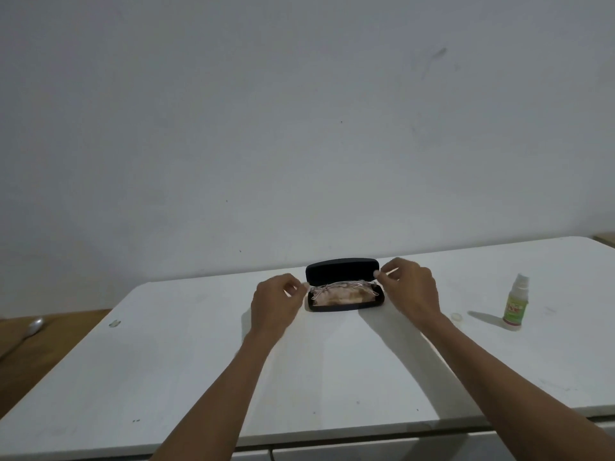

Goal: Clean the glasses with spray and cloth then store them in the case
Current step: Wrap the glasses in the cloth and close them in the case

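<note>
A black glasses case (346, 305) lies open near the far edge of the white table (206, 367), its lid (341, 270) standing up behind. Inside it, thin clear-framed glasses (342, 287) rest on a pinkish-beige cloth (336, 297). My left hand (276, 302) is at the case's left end, fingertips pinched on the left end of the frame. My right hand (411, 287) is at the right end, thumb and finger pinched at the frame's right end by the lid's edge. The green-labelled spray bottle (515, 304) stands upright to the right, apart from both hands.
A small white cap (456, 316) lies on the table between my right wrist and the bottle. A small scrap (114, 323) sits near the table's left edge. A spoon (33, 327) lies on the brown wooden surface to the left. A white wall rises behind.
</note>
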Demonstrator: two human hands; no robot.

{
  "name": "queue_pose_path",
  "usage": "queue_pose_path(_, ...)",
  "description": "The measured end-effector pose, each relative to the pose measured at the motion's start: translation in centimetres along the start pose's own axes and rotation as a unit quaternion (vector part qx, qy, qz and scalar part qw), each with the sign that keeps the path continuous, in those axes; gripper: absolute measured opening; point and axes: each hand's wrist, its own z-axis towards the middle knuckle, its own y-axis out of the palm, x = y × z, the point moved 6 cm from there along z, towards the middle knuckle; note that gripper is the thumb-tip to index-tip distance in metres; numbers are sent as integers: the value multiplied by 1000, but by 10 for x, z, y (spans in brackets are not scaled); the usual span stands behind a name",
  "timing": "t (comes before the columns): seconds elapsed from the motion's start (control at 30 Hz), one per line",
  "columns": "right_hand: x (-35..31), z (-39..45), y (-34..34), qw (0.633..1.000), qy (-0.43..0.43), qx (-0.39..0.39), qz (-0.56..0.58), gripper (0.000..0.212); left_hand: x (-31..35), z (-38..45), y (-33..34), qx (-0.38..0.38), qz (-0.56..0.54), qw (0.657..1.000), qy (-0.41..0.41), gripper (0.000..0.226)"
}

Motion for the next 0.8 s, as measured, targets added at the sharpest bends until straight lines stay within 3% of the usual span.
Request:
queue_pose_path(0.07, 2, 13, 1, 996, 42, -15, 79, 26, -2, 12, 5, -25, -126, 987, -92, 27)
queue_pose_path(0.2, 0, 34, 13, 979, 72, -120, 146, 34, 7, 32, 18, -129, -148, 966, -171, 39)
queue_pose_path(0.37, 2, 46, 25, 968, 92, -188, 140, 37, 7, 37, 38, -221, -152, 944, -192, 45)
queue_pose_path(0.6, 8, 45, 25, 952, 99, -233, 169, 27, 7, 39, 36, -254, -153, 936, -188, 38)
queue_pose_path(0.8, 11, 37, 22, 948, 81, -245, 189, 18, 9, 25, 33, -266, -223, 921, -175, 26)
